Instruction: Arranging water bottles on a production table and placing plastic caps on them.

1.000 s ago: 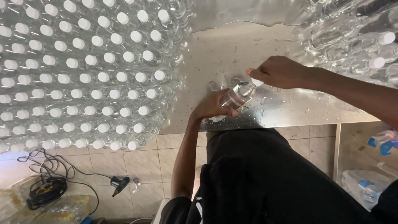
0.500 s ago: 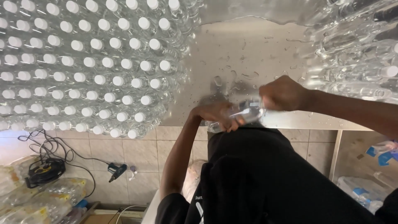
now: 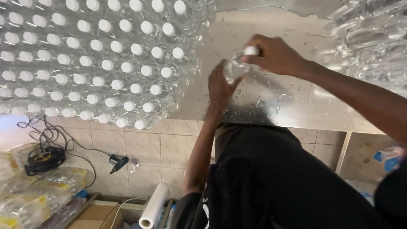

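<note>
A small clear plastic bottle (image 3: 234, 68) with a white cap stands over the wet steel table (image 3: 292, 101). My left hand (image 3: 220, 87) wraps its body from the near side. My right hand (image 3: 275, 53) grips the white cap from above. To the left, a dense block of several upright clear bottles with white caps (image 3: 97, 59) covers the table, its nearest bottles a short way from my left hand.
More clear bottles lie piled at the far right (image 3: 369, 38). Water drops dot the steel top. Below the table edge are a tiled wall, a roll of plastic film (image 3: 153, 205), a black cable coil (image 3: 42, 159), wrapped bottle packs (image 3: 29, 199) and a cardboard box.
Both hands have lifted the bottle from the table's near edge back over the tabletop. It now stands more upright, with my right hand on its cap.
</note>
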